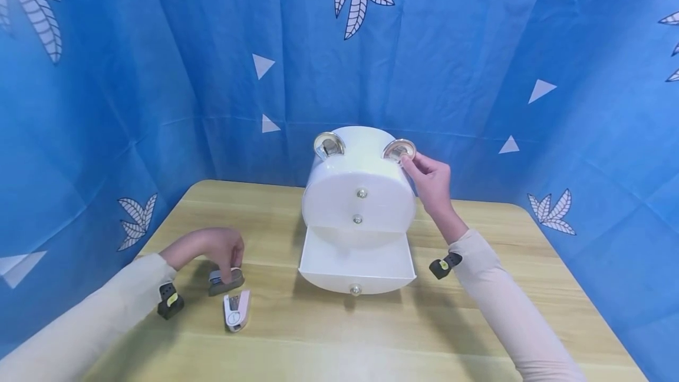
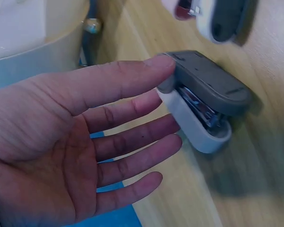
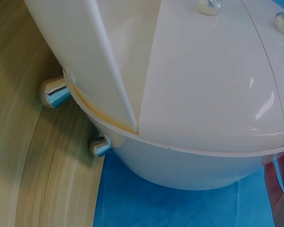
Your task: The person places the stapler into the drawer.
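My left hand (image 1: 218,246) pinches one end of a grey-and-white stapler (image 2: 210,82) between thumb and index finger, while the other fingers (image 2: 137,165) stay spread. In the left wrist view the stapler is tilted close over the table. A white, rounded drawer box (image 1: 366,161) with two gold-rimmed ears stands at the middle. Its bottom drawer (image 1: 356,255) is pulled out and bare inside. My right hand (image 1: 434,181) grips the box's right ear (image 1: 399,150), thumb in front. Only a few fingers of it show at the right wrist view's edge.
A pale pink-and-white stapler (image 1: 236,311) lies on the wooden table (image 1: 329,341), nearer than the grey one. Round knobs mark the box's drawer fronts, with two upper drawers closed. Short metallic feet (image 3: 56,92) hold up the box. A blue curtain (image 1: 445,63) surrounds the table.
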